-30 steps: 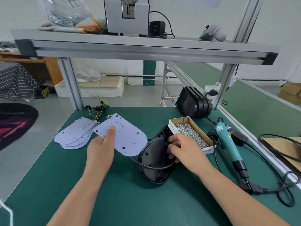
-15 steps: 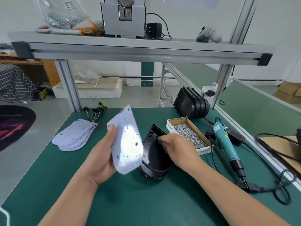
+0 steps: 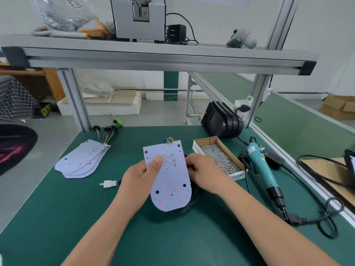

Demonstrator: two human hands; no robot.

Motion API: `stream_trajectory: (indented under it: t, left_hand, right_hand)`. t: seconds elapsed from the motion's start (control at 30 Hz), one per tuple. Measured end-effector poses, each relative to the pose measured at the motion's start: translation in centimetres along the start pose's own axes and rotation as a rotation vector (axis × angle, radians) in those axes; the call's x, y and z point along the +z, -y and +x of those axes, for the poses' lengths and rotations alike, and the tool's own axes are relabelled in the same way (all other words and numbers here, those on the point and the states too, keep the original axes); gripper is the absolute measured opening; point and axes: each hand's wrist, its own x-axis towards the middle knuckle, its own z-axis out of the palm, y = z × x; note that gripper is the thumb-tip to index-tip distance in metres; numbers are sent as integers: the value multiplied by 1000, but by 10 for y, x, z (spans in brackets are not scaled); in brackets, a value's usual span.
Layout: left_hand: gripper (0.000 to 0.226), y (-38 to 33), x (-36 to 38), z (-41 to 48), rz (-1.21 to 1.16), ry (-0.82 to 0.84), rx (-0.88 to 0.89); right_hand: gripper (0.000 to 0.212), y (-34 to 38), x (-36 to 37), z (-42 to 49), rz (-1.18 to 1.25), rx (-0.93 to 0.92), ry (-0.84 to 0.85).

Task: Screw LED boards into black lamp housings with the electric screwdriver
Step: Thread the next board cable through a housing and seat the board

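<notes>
The LED board (image 3: 169, 177) hangs tilted over the black housing (image 3: 193, 196), seemingly not seated yet. The left hand (image 3: 140, 181) pinches it, thumb on its face. The right hand (image 3: 203, 173) is at the housing's edge, its fingers hidden, so I cannot tell its grip. Probably no screw is in: the screwdriver (image 3: 261, 169) lies untouched beside the screw box (image 3: 219, 158), and spare boards (image 3: 82, 160) and housings (image 3: 221, 121) wait.

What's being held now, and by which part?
Left hand pinches the LED board by its left edge; whether the right hand grips the housing is hidden.
</notes>
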Motion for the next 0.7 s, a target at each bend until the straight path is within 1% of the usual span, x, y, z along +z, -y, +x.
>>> stream_trajectory:
  t: [0.07,0.13,0.2,0.23,0.3,0.37,0.47,0.57,0.63,0.7]
  left_hand:
    - [63,1,-1,0,62,-16,16]
    - [56,4,-2,1,135,-8,27]
    - [45,6,-4,3,170,27,24]
    - [42,7,-6,3,163,51,15]
    - [44,8,-9,3,123,112,-12]
    - [45,7,-10,2,94,185,-17]
    - [40,2,-10,1,100,276,1]
    - [32,0,-17,0,107,349,28]
    - [30,-2,-22,0,106,375,53]
    - [29,0,-23,0,109,338,72]
  right_hand:
    - [46,-5,0,-2,56,19,-3]
    - [44,-7,1,-3,51,21,-20]
    - [48,-6,1,-3,53,4,11]
    - [52,-5,0,-3,57,-9,31]
    - [53,-4,-2,-3,39,-44,48]
    - [48,-5,-1,-3,2,-88,39]
    - [36,-5,3,-3,-89,-136,20]
    - [37,-8,1,-3,-56,-162,22]
    - [37,-10,-2,-5,-31,-136,31]
    - [34,-13,0,-4,-25,-118,11]
